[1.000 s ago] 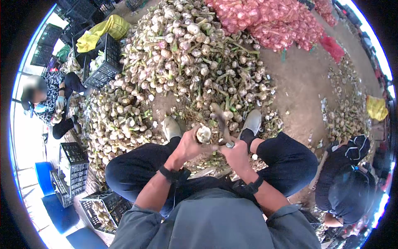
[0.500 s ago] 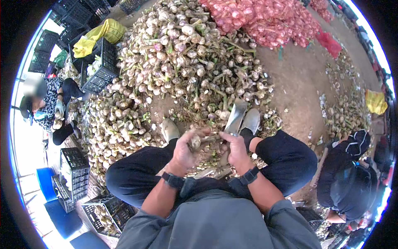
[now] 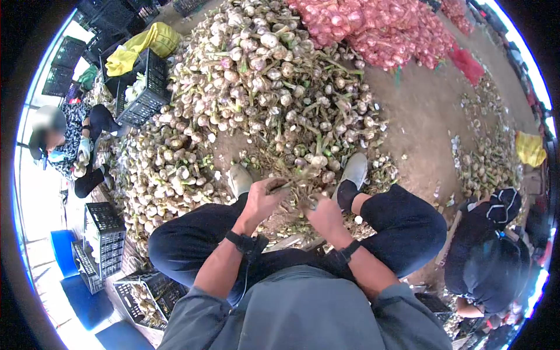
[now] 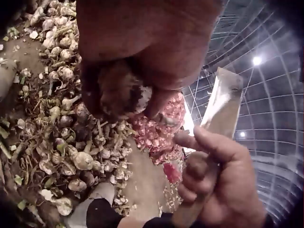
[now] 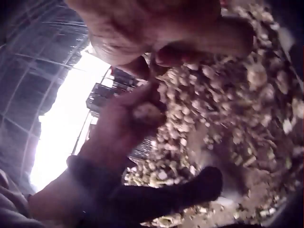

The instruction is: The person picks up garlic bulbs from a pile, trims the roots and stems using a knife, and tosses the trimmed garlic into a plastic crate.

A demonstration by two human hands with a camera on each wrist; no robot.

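One dirty, root-tufted garlic bulb (image 4: 124, 92) sits in the left hand (image 4: 142, 42).

I see a small, roundish garlic bulb (image 4: 124, 92) with dirty white papery skin and a brown, soil-stained end, held up off the ground and mostly wrapped by curled fingers, so only part of it shows. Just beside it stands a flat, pale grey metal knife blade (image 4: 222, 107), dull and smeared, tilted upright with its squared tip uppermost, its lower part clasped.
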